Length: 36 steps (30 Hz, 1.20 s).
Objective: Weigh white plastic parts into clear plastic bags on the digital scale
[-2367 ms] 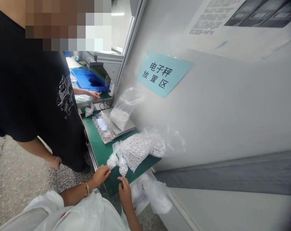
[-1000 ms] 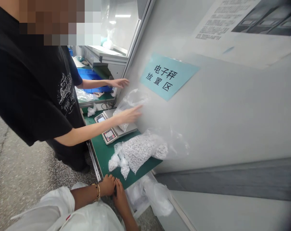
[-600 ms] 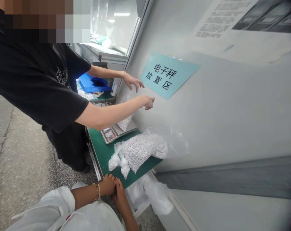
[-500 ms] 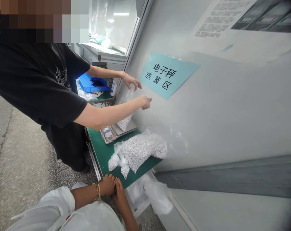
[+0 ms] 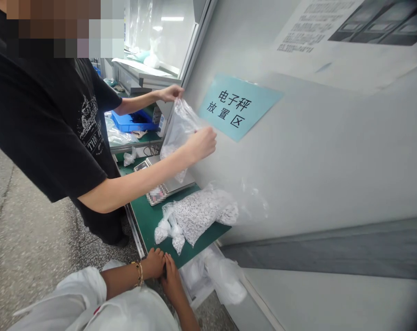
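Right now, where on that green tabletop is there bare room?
Narrowly, between the silver metal scale and two small tied clear plastic bags, and between the large clear bag of white pieces and the right hand. It's crowded at the scale, where a co-worker's hands hold another bag.

Beyond and right of the person's fingers, a blue wall sign reads “电子秤 放置区”; beyond and left, a co-worker's black shirt shows “THE”. Farther right, a posted sheet shows only blurred print.

Workshop, with bench scale and bagged pieces
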Available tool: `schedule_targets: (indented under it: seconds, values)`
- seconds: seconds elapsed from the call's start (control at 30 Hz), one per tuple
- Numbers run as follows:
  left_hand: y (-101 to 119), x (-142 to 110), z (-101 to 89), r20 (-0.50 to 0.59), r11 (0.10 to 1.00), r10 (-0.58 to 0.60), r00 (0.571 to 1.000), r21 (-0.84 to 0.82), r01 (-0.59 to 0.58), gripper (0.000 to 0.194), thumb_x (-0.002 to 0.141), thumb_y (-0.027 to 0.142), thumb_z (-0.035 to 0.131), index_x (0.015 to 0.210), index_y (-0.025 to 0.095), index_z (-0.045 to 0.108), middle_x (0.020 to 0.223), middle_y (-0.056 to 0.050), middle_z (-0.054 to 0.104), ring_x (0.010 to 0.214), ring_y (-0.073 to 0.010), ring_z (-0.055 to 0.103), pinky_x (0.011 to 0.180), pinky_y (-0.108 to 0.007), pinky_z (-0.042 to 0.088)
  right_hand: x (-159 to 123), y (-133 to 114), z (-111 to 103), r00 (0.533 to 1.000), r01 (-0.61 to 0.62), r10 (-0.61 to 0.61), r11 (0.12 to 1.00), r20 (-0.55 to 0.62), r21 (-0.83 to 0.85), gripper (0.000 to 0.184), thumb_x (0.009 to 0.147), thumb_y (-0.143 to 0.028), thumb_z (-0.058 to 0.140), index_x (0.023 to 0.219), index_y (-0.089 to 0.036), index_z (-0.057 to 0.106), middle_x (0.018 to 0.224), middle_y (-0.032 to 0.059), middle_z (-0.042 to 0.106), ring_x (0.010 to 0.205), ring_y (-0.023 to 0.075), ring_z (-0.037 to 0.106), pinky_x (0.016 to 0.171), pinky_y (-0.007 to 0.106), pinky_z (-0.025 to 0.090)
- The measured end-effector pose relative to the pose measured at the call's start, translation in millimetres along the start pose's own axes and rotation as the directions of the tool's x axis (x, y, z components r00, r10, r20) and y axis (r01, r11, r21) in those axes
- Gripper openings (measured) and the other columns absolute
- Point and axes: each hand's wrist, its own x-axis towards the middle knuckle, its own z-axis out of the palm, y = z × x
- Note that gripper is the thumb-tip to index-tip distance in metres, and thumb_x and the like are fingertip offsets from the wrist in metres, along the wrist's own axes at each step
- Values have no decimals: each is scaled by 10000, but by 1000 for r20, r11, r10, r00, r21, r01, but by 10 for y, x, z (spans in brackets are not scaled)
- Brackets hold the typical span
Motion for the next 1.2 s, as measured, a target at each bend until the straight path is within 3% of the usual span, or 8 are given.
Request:
schedule_targets:
  seconds: [0.27,0.47,0.63,0.8,0.97,1.2]
  values:
    - [15,-19,9,28,998,-67,997,-2,67,342,796,224,417,1001,136,678,931,-86,628,850,-164,542,687,-302,363,-8,1,11,1000,-17,17,1000,-9,11,709,693,-50,413,1384,-209,420,1461,77,391,1386,223,302,1150,427,277]
    - [22,-110,-12,-48,995,-88,995,-54,86,392,878,307,436,1193,142,601,924,-55,596,934,-201,546,730,-322,358,5,-6,1,1000,-6,6,1000,2,7,693,695,-46,415,1378,-160,427,1456,116,393,1384,236,302,1149,435,275]
    - [53,-153,-57,33,991,-109,994,-70,111,404,910,355,458,1260,171,539,1119,-128,596,1047,-266,515,767,-360,374,3,-28,2,1000,-20,20,1000,6,12,723,688,-31,416,1390,-205,415,1453,96,399,1382,249,305,1151,468,256]
    - [56,-137,-49,75,982,-109,991,-149,119,443,908,323,453,1303,130,504,1162,-173,576,1092,-313,501,827,-436,399,-7,-29,-1,1000,-10,10,1000,-3,18,735,688,-5,405,1395,-210,405,1457,91,390,1387,236,295,1154,448,257]
    - [31,-122,-10,33,957,-128,991,-259,132,410,867,277,502,1269,206,539,1087,-123,585,1070,-309,515,846,-468,427,-3,-35,-15,1000,-29,29,999,8,23,785,648,14,410,1396,-223,406,1455,84,394,1386,237,299,1152,456,260]
    - [16,-126,-26,55,972,-111,992,-201,120,422,867,245,488,1272,141,548,1080,-130,585,1061,-283,518,830,-410,434,6,-38,-8,1000,-23,23,999,-2,22,746,676,-29,411,1394,-231,416,1451,71,404,1382,244,309,1155,450,264]
